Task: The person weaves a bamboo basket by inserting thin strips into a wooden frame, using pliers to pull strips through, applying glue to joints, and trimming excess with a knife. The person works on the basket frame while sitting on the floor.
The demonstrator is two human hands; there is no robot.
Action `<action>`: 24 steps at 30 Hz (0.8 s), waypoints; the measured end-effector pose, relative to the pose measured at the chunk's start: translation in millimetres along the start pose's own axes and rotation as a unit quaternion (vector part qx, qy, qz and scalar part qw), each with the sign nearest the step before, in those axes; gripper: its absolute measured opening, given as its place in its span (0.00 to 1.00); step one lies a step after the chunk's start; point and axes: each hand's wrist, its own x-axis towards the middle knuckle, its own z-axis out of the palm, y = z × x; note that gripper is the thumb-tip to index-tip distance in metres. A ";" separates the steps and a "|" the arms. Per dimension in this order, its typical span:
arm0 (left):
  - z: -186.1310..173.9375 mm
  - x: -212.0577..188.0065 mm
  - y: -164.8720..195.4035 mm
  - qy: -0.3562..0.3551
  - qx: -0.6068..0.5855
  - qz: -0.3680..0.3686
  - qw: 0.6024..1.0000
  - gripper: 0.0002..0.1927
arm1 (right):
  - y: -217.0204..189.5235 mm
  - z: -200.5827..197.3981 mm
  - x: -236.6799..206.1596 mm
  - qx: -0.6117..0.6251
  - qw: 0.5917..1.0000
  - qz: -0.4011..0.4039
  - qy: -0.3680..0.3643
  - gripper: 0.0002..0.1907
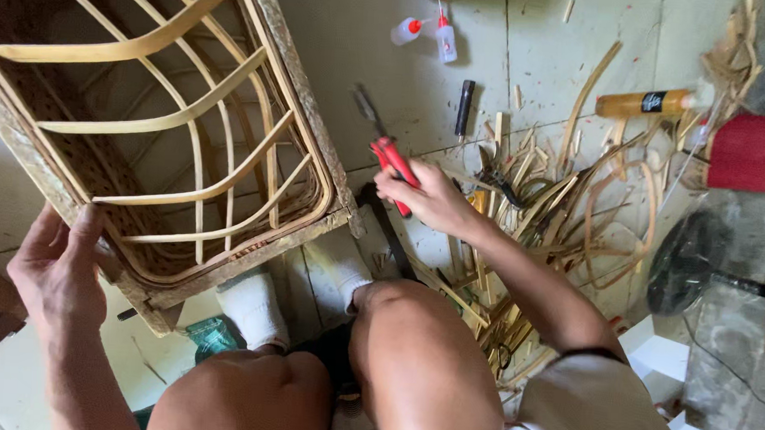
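My left hand (pixel 56 265) grips the near corner of a large woven rattan frame (pixel 309 134) with curved cane ribs, which stands tilted on the tiled floor. My right hand (pixel 430 198) is closed around the red handles of a pair of pliers (pixel 392 160) lying just right of the frame, jaws pointing away from me. My bare knees and white socks (pixel 254 308) show below, between the two hands.
A heap of cane strips and offcuts (pixel 554 214) lies to the right. Two small glue bottles with red nozzles (pixel 433 32), a black pen-like tool (pixel 464 107), an amber bottle (pixel 645 103), a red spool (pixel 751 152) and a black fan (pixel 686 263) sit around.
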 end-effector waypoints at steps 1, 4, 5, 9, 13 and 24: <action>1.0 -0.8 0.7 0.004 0.008 0.004 1.000 0.24 | -2.0 2.1 4.7 -0.015 1.000 0.024 -0.003 0.11; 7.2 -4.8 1.8 0.014 0.033 0.025 0.999 0.23 | -8.6 6.7 22.4 -0.235 0.955 -0.144 0.107 0.14; 10.2 -8.3 0.3 0.017 0.040 0.038 0.998 0.22 | -9.3 6.5 26.5 -0.242 0.944 -0.180 0.133 0.15; 19.8 -34.2 -20.3 0.139 0.224 0.058 0.963 0.22 | 3.3 5.2 32.8 -0.296 0.870 -0.329 0.220 0.19; 17.5 -78.3 -51.4 0.049 0.470 0.405 0.783 0.23 | 34.2 16.9 19.0 -0.328 0.850 -0.342 0.230 0.20; 16.5 -91.1 -73.8 -0.074 0.615 0.326 0.714 0.36 | 58.4 36.3 -23.9 0.173 0.979 -0.042 0.100 0.11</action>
